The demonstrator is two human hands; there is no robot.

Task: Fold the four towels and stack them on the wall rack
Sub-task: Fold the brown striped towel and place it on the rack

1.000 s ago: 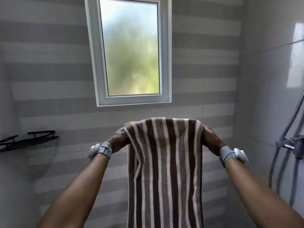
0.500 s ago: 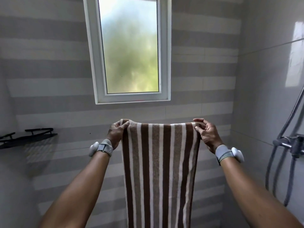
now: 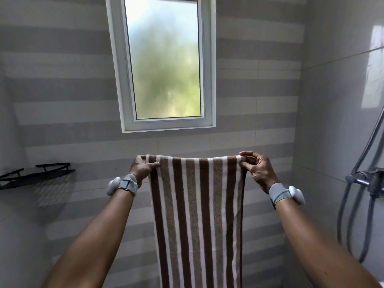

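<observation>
Between the person's raised hands hangs a brown-and-white striped towel (image 3: pixel 197 221); left hand (image 3: pixel 143 168) and right hand (image 3: pixel 256 170) each pinch a top corner, likely squaring it to fold. Black wall rack (image 3: pixel 39 174) sits well left.

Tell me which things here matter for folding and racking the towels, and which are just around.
Part of the job:
striped towel
left hand
right hand
black wall rack

Just around:
window
shower fitting
</observation>
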